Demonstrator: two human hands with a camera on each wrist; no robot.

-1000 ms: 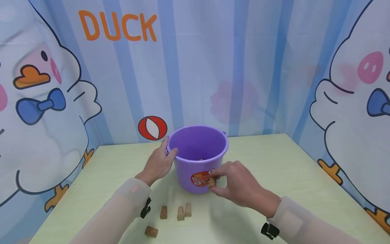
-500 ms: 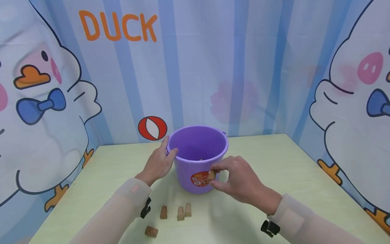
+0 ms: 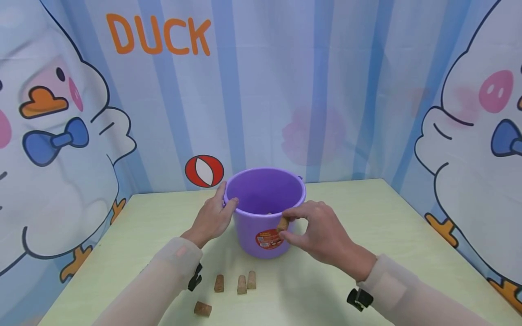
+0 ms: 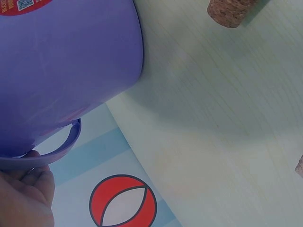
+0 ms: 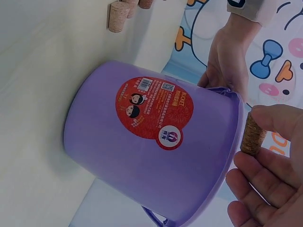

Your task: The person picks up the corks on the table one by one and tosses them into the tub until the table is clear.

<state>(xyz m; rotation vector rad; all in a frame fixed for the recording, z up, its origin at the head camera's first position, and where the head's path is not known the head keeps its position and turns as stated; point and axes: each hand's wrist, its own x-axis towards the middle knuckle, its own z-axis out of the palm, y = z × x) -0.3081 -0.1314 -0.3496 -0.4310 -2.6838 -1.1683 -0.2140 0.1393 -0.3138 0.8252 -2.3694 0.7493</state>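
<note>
A purple bucket (image 3: 261, 235) with a red label stands upright on the table. My left hand (image 3: 212, 218) grips its rim at the left side, thumb over the edge; in the left wrist view the fingers (image 4: 42, 182) lie at the bucket's handle (image 4: 66, 146). Between thumb and fingertips my right hand (image 3: 326, 235) pinches a cork (image 3: 283, 223), just outside the bucket's front right wall and close to rim height. The right wrist view shows that cork (image 5: 253, 135) right beside the rim. Deep inside the bucket, a small bit of something tan peeks over the near rim.
Several corks lie or stand on the pale table (image 3: 346, 208) in front of the bucket: one cork (image 3: 219, 283) to the left, a pair side by side with a cork (image 3: 242, 285), and a tipped cork (image 3: 202, 309) nearest me. A duck-printed curtain (image 3: 261, 90) encloses the table.
My right hand has risen along the bucket's front with the cork, from label height to just under the rim. The left hand and the bucket have stayed in place.
</note>
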